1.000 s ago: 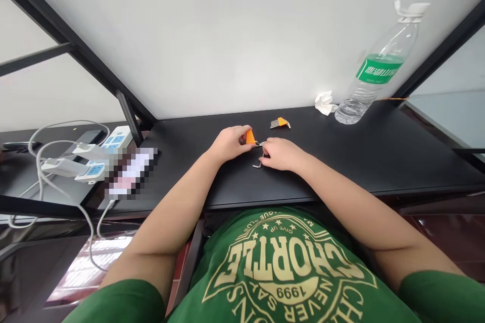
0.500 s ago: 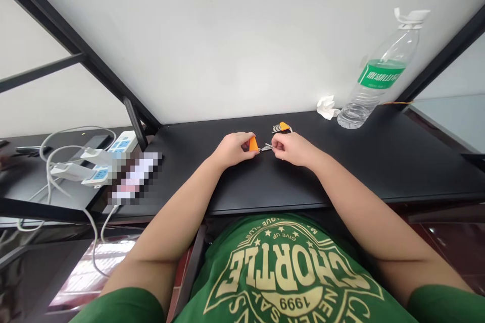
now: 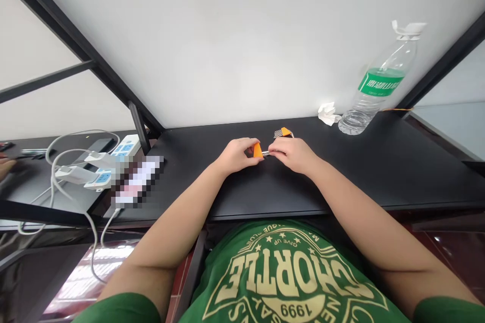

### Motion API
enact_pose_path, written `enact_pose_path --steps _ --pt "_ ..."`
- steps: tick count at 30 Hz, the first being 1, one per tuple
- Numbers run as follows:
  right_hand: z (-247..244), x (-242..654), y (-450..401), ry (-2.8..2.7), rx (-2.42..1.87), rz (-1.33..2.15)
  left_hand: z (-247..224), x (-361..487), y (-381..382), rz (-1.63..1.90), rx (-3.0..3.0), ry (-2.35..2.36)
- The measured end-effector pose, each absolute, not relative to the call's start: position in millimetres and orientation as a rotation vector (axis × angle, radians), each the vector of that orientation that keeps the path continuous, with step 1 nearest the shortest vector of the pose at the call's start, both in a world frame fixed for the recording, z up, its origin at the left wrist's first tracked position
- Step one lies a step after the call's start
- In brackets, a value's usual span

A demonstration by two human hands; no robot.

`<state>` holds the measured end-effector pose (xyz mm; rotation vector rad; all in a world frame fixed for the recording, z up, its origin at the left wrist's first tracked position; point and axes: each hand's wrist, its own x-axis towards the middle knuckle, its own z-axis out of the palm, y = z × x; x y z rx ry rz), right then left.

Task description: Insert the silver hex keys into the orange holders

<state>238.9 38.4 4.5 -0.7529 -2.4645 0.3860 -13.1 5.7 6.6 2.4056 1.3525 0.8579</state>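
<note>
Between the thumb and fingers of my left hand (image 3: 239, 155) is an orange hex key holder (image 3: 257, 150). Thin metal hex keys (image 3: 265, 153) stick out of its right side. My right hand (image 3: 293, 153) pinches the other end of the metal, its fingertips close to the holder; how many keys it grips is hidden. Just behind my right hand, a second orange holder with several hex keys (image 3: 282, 132) lies on the black tabletop (image 3: 265, 192).
To the right stand a large clear bottle (image 3: 381, 83) with a green label and a crumpled tissue (image 3: 328, 114). On the left are a pixelated phone (image 3: 138, 180), a white power strip (image 3: 123, 156) with cables, and black frame bars (image 3: 138, 126). Another person's hand (image 3: 5, 166) shows at the left edge.
My right hand has come closer to the orange holder, and less metal shows between my hands. A person's hand appears at the left edge. The view has shifted slightly.
</note>
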Motion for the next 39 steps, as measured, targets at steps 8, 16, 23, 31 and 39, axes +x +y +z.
enact_pose_path --steps 8,16,23,31,39 --pt "6 229 37 -2.253 -0.7 0.754 13 -10 2 0.897 2.418 1.318" --pt "-7 223 45 -1.719 -0.712 1.704 9 -9 3 1.044 2.391 1.334" --pt "-12 208 36 -1.686 -0.654 1.66 11 5 -1 1.079 2.546 1.338" --pt "-7 201 29 -1.663 -0.751 1.718 15 9 -5 1.048 2.463 1.323" --pt "2 221 39 -1.591 -0.625 1.978 11 0 -1 1.264 2.303 1.297"
